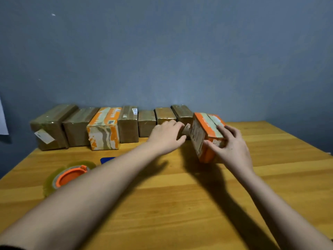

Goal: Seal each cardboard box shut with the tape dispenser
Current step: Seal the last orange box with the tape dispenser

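Observation:
An orange and white cardboard box [203, 134] stands tilted at the right end of a row of boxes. My right hand [230, 147] grips its near right corner, fingers over the top and thumb on the front. My left hand [165, 136] reaches toward the box's left side with fingers extended; whether it touches the box I cannot tell. Several taped brown boxes [128, 123] and another orange box [103, 129] line the wall. The tape dispenser [69, 175], orange with a clear yellowish roll, lies flat on the table at the left, partly hidden by my left forearm.
The wooden table [180, 195] spreads in front of me, with its right edge near the frame's side. A small blue object [106, 159] lies beside the dispenser. A blue-grey wall [162, 51] stands right behind the boxes.

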